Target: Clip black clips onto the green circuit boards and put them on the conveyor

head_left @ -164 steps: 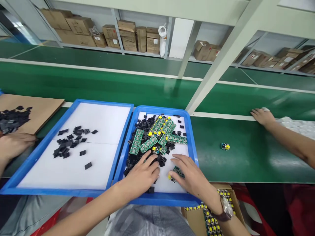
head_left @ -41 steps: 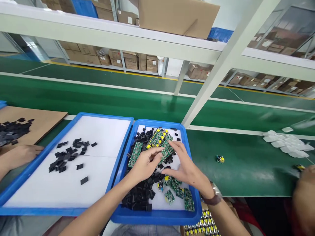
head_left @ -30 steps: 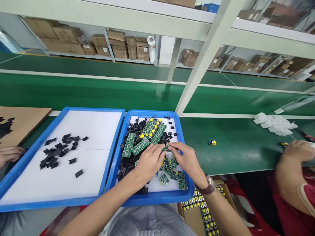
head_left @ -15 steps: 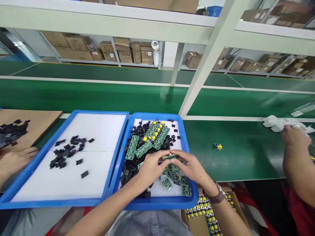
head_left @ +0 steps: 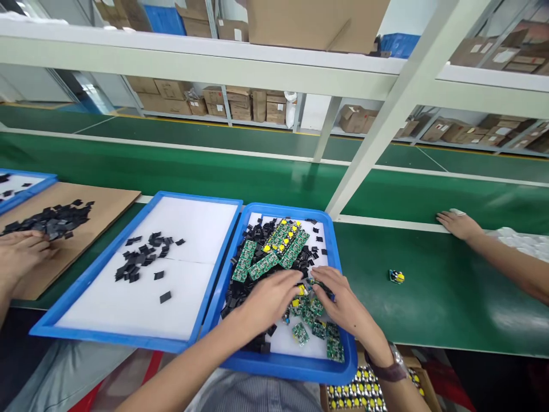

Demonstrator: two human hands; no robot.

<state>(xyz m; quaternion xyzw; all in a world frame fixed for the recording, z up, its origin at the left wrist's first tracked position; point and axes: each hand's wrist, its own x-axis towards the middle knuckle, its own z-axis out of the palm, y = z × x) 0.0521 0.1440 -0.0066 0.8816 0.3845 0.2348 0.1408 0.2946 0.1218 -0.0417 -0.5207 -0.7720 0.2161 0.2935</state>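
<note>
My left hand (head_left: 272,300) is over the blue tray (head_left: 295,372), fingers curled and pinching a small circuit board with a yellow part (head_left: 302,290), partly hidden by the fingertips. Beside it, my right hand (head_left: 343,300) has its thumb and fingers closed on a green circuit board (head_left: 321,284), mostly covered. Beneath both hands lies a heap of small green boards (head_left: 309,312). Longer board strips (head_left: 295,249), one with yellow parts (head_left: 283,236), rest farther back on black pieces (head_left: 235,294).
On the left, a second blue-rimmed tray (head_left: 180,343) holds scattered black pieces (head_left: 137,260). One small board (head_left: 396,277) lies on the green bench (head_left: 429,309). Co-workers' hands are at left (head_left: 21,252) and right (head_left: 461,223). A box of yellow-topped boards (head_left: 355,395) sits below.
My hands have drawn slightly apart from each other over the heap. The view has shifted left and up. The right co-worker's hand has moved leftward; the left one is over the black pile.
</note>
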